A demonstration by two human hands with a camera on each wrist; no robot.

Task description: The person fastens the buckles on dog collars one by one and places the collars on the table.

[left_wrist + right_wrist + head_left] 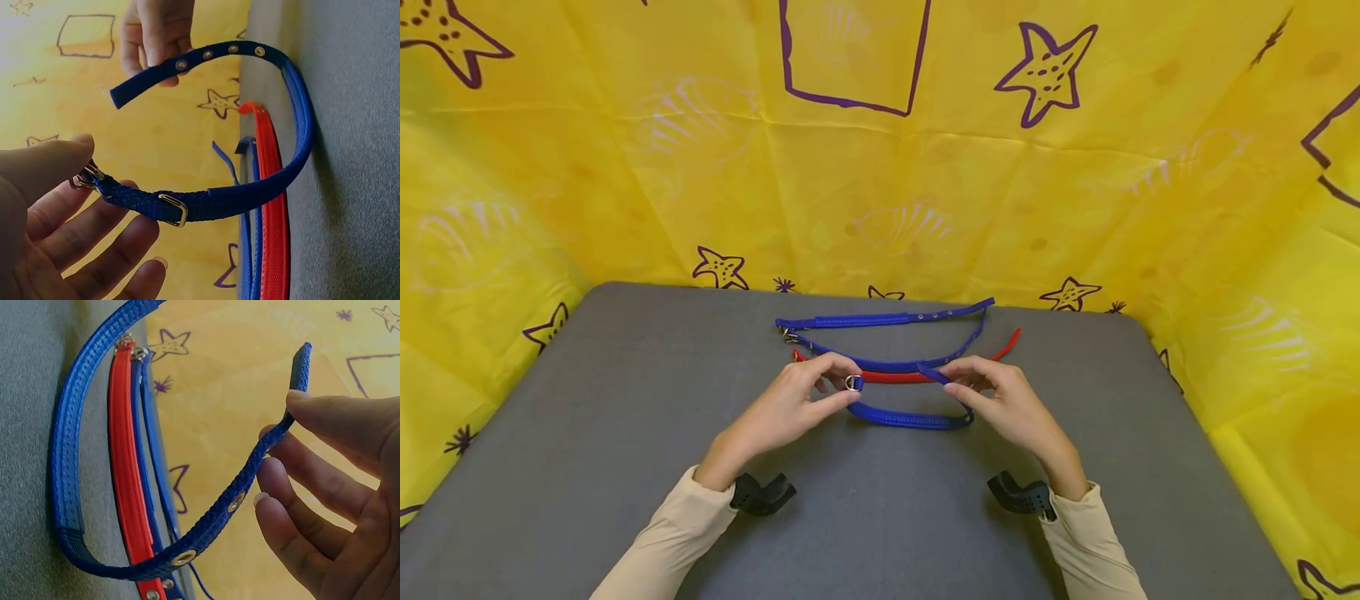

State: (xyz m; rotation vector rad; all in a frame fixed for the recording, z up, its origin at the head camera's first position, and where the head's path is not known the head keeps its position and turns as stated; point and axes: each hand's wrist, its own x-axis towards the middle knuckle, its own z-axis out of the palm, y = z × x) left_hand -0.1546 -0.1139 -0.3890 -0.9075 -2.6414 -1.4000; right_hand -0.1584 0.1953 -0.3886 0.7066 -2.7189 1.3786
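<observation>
A blue pet collar (917,418) with metal eyelets curves in a loop between my two hands, its padded middle hanging low near the table. My left hand (797,400) pinches its buckle end between thumb and index finger; the gold-toned buckle (90,175) and a metal ring (175,210) show in the left wrist view. With thumb and fingertips, my right hand (1003,404) pinches the eyelet strap close to its free tip (301,365). The two ends are apart. Behind the loop lies a red collar (895,377), partly hidden by the hands.
Beyond the red collar, another blue collar (861,320) lies in a long, narrow loop with its buckle at the left. All of them are on a grey table (880,517). A yellow cloth (880,183) with purple starfish drawings stands around its back and sides.
</observation>
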